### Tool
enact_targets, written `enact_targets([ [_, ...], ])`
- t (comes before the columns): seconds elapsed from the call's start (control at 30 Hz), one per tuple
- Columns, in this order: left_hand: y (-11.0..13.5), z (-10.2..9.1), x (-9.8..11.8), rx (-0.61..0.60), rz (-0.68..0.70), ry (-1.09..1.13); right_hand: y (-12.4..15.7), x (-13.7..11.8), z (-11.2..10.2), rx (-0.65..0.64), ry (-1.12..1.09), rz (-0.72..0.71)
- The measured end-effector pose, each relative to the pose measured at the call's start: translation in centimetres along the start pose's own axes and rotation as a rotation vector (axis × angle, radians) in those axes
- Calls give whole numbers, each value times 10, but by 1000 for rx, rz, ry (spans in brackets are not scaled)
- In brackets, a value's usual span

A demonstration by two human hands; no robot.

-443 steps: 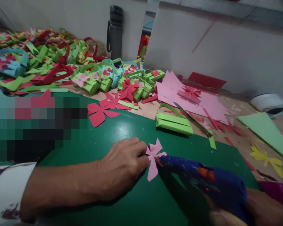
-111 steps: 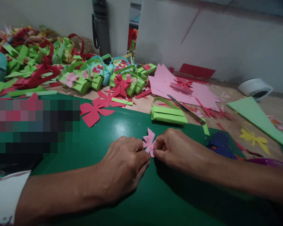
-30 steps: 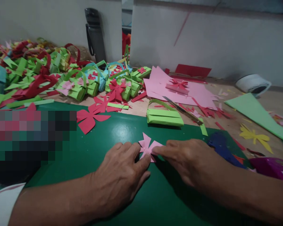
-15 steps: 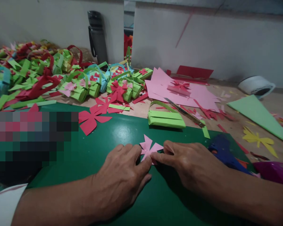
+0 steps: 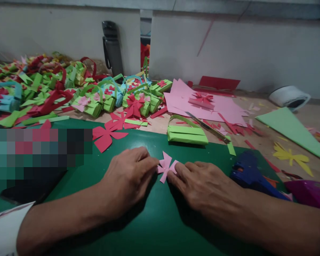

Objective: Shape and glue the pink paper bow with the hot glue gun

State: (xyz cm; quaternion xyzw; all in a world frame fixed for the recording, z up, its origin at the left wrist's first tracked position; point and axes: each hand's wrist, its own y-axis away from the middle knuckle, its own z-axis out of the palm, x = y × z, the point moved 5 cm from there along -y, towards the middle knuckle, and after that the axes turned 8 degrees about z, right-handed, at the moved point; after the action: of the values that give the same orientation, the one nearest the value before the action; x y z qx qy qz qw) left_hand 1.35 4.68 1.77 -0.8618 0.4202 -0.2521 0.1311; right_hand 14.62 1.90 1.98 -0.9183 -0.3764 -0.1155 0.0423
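A small pink paper flower (image 5: 165, 166) lies on the green cutting mat (image 5: 138, 227). My left hand (image 5: 126, 179) has its fingers bunched, and the fingertips pinch the flower's left petals. From the right, my right hand (image 5: 200, 185) presses its stretched fingers on the flower's other petals. A flat light-green paper basket (image 5: 187, 134) with a strip handle lies just beyond the flower at the mat's far edge. The blue glue gun (image 5: 252, 174) rests on the mat to the right of my right hand.
A red paper flower (image 5: 106, 135) lies on the mat's left. Many paper baskets (image 5: 69, 89) pile up at the back left. Pink sheets (image 5: 202, 103), a craft knife (image 5: 206, 127), a dark bottle (image 5: 112, 48), a white tape roll (image 5: 289, 96) and a purple object (image 5: 308, 190) surround the mat.
The glue gun went from my right hand to the mat. Both hands then closed in on the pink flower, and over the last second they shifted slightly while pressing its petals.
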Motion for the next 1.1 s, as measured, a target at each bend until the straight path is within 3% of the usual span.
enact_targets([
  [0.23, -7, 10, -14, -49, -100, 189, 2, -6, 4, 14, 130, -99],
  [0.43, -9, 11, -16, -42, -136, 201, -8, -2, 0, -57, 4, -93],
  [0.57, -10, 10, -16, -47, -154, 189, -9, 3, 1, -76, -60, -13],
  [0.67, -11, 11, -14, -62, -150, 179, -6, 15, 1, -131, -283, 137],
  [0.8, -10, 12, -14, -77, -154, 180, -2, 30, -10, -42, -668, 251],
  [0.93, -10, 6, -14, -8, -216, 323, 0, 34, -14, 22, -939, 375],
  [1.1, -10, -3, -6, 75, -258, 406, 1, 29, -2, 13, -1368, 549],
])
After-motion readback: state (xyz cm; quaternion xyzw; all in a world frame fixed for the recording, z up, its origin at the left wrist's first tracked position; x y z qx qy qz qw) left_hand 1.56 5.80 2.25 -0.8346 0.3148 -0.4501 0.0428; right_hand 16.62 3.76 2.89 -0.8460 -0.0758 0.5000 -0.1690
